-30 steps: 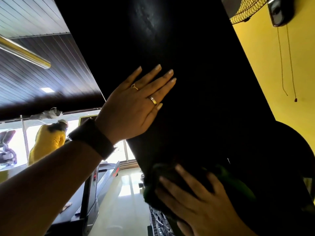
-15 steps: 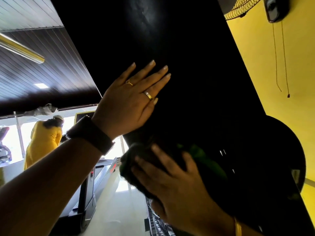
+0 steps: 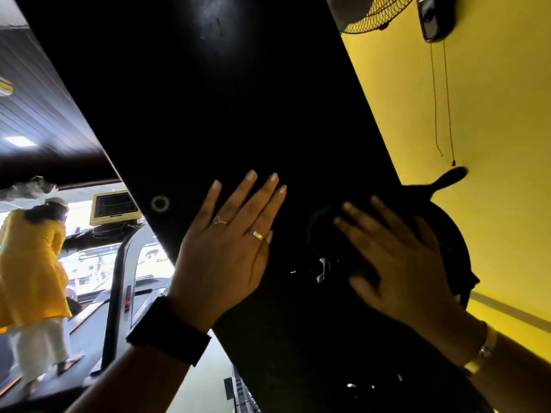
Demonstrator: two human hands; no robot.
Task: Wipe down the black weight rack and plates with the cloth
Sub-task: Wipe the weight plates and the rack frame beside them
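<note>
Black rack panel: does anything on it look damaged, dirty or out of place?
Only a faint greyish smear high on the black rack panel, perhaps dust or glare. No dents or spills show. Lower down, the right hand presses the dark cloth against it.

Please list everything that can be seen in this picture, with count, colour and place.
rack: one, black, centre, slanting
plate: one, black, right of rack
cloth: one, dark green, on rack under right hand
fan: one, dark grille, top right
cords: two, dark, hanging on wall
wall: one, yellow, right
treadmill: one, dark, lower left
screen: one, yellow frame, above treadmill
person: one, in yellow, far left
left hand: one, two rings, flat on rack
right hand: one, blurred, pressing cloth
</note>
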